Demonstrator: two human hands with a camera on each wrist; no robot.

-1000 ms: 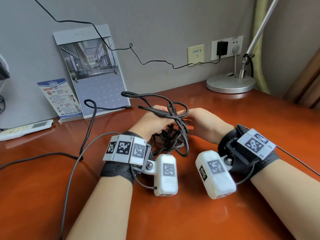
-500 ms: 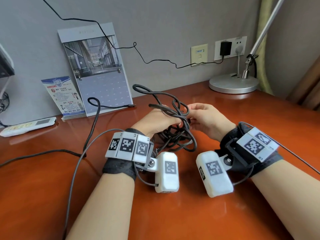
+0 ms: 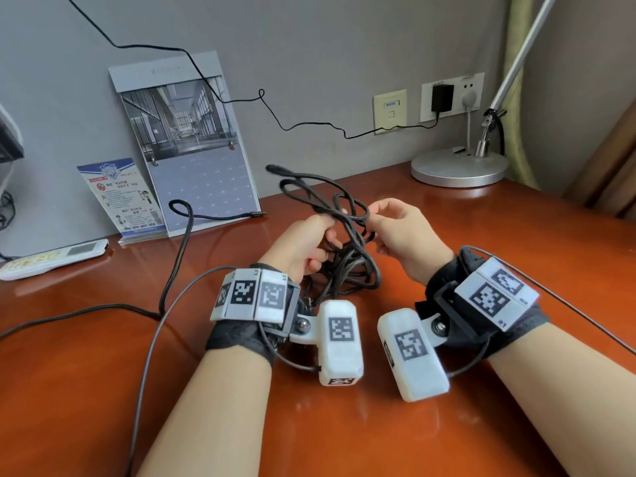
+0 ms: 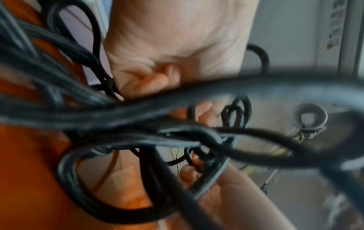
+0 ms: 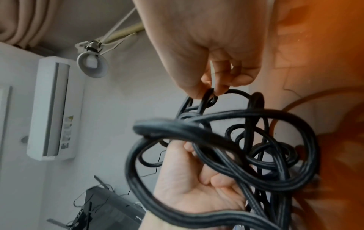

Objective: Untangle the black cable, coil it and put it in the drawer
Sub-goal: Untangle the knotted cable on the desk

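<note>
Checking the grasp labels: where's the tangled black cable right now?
In the head view the tangled black cable is bunched mid-frame above the red-brown wooden desk, gripped by the left hand and pinched by the right hand.

Both hands have risen from just above the desk (image 3: 447, 425), lifting the cable (image 3: 347, 266) bundle higher. The right hand (image 3: 401, 235) has drawn apart from the left hand (image 3: 303, 246), now pinching one loop. One cable end now projects toward the calendar (image 3: 192, 146).
</note>
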